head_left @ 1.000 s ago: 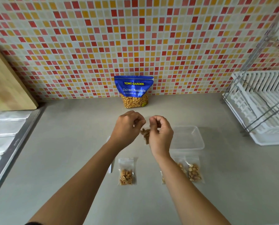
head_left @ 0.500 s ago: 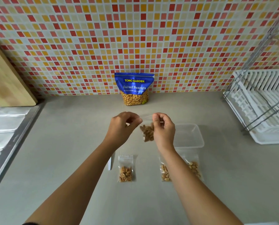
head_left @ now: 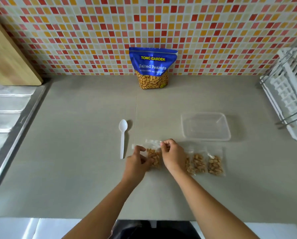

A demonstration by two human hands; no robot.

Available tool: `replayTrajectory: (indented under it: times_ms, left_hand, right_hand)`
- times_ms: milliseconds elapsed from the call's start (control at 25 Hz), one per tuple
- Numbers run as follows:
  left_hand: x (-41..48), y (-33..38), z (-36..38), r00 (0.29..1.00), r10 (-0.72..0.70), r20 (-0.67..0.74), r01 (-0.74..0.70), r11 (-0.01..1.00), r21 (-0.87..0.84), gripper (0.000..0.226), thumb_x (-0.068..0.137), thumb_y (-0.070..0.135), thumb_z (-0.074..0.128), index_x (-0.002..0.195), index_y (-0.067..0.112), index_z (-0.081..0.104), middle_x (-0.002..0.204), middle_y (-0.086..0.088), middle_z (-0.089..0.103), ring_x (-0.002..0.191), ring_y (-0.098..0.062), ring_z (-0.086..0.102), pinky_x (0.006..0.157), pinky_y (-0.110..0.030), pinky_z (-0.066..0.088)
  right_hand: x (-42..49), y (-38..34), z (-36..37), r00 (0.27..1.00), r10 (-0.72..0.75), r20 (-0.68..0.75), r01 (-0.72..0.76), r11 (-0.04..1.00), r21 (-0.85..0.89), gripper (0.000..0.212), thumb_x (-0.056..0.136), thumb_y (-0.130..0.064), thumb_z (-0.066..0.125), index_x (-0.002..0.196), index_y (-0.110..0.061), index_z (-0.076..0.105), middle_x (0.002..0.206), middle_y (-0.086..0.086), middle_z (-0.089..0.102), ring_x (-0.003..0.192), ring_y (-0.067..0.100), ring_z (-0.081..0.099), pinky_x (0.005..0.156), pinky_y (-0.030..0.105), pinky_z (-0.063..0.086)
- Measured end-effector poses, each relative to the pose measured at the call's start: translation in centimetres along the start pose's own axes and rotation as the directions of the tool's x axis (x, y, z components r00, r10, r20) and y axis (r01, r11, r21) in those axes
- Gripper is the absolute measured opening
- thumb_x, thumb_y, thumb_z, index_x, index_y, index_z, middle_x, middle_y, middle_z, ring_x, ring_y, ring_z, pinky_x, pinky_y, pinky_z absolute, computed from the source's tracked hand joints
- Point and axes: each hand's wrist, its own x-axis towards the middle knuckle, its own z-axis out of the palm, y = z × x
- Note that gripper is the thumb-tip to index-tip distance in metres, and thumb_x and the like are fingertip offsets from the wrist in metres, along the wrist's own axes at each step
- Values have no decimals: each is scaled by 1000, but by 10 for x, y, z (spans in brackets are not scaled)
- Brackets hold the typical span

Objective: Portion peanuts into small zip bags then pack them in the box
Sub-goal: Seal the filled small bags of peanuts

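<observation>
View: head camera, looking down at the counter [head_left: 78, 152].
Left hand [head_left: 137, 161]: low over the counter, fingers curled in against the left side of the zip bag [head_left: 153, 156], thumb up beside its top corner.
Right hand [head_left: 172, 156]: thumb and forefinger pinched together on the bag's clear top strip, other fingers curled under.
Zip bag: between my two hands, down at the counter, peanuts bunched in its lower half, top edge pointing toward the wall. I cannot tell whether the zip is closed.
Second clear strip: it shows just left of my left thumb; I cannot tell which bag it belongs to.
Filled bags [head_left: 215, 164]: side by side flat on the counter, just right of my right wrist. The nearest is partly hidden by the wrist, so I cannot count them for sure.
Box [head_left: 205, 125]: clear plastic, lid off, nothing inside it, standing just beyond the filled bags and to the right of my hands.
Spoon [head_left: 122, 137]: white plastic, lying flat left of my left hand, bowl toward the wall, apart from the bag.
Peanut pouch [head_left: 152, 68]: blue, upright against the tiled wall [head_left: 92, 31], well beyond my hands.
Cutting board [head_left: 7, 54]: wooden, leaning at far left.
Sink drainer [head_left: 6, 118]: steel, along the left edge.
Dish rack [head_left: 289, 94]: white, at far right.
</observation>
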Motion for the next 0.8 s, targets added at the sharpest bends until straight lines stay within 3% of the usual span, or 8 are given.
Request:
replayTrajectory:
  times_ms: [120,320,520,640,800]
  left_hand:
    - [-2,-10,13,999,37,-36,-30,982,185,30,85,18,63,110,10,50,84,-10,68,77,-27,63,70,-33,51]
    - [-7,-11,17,986,166,8,-145,833,533,30,91,29,52,109,5,54,108,-13,59,95,-33,59,75,-33,41]
    - [-5,1,21,949,307,-65,-247,857,452,22,83,20,62,95,2,64,97,-15,58,76,-39,62,63,-35,45]
    - [7,17,34,954,301,17,-279,862,423,31,91,26,53,115,8,62,112,-9,58,93,-30,63,80,-36,47]
    - [23,31,64,930,325,172,-367,845,390,30,92,19,51,117,6,60,106,-15,59,89,-32,62,83,-36,49]
  right_hand:
    - [-3,4,9,999,-45,-12,41,975,-220,21,92,-35,52,90,-18,65,86,3,70,82,26,65,60,29,43]
    - [-7,6,12,984,-173,-38,146,914,-379,19,90,-32,53,90,-20,68,85,4,71,86,28,63,63,31,46]
    - [-13,18,-12,985,-157,-77,126,940,-317,17,87,-29,54,95,-20,66,94,3,69,91,29,61,70,33,47]
    - [-15,47,-34,978,-143,-151,94,950,-297,14,82,-18,58,92,-17,67,88,6,70,83,32,63,69,36,51]
    - [-10,73,-55,963,-204,-175,118,906,-407,21,75,-14,68,96,-14,70,86,10,66,78,37,62,70,40,50]
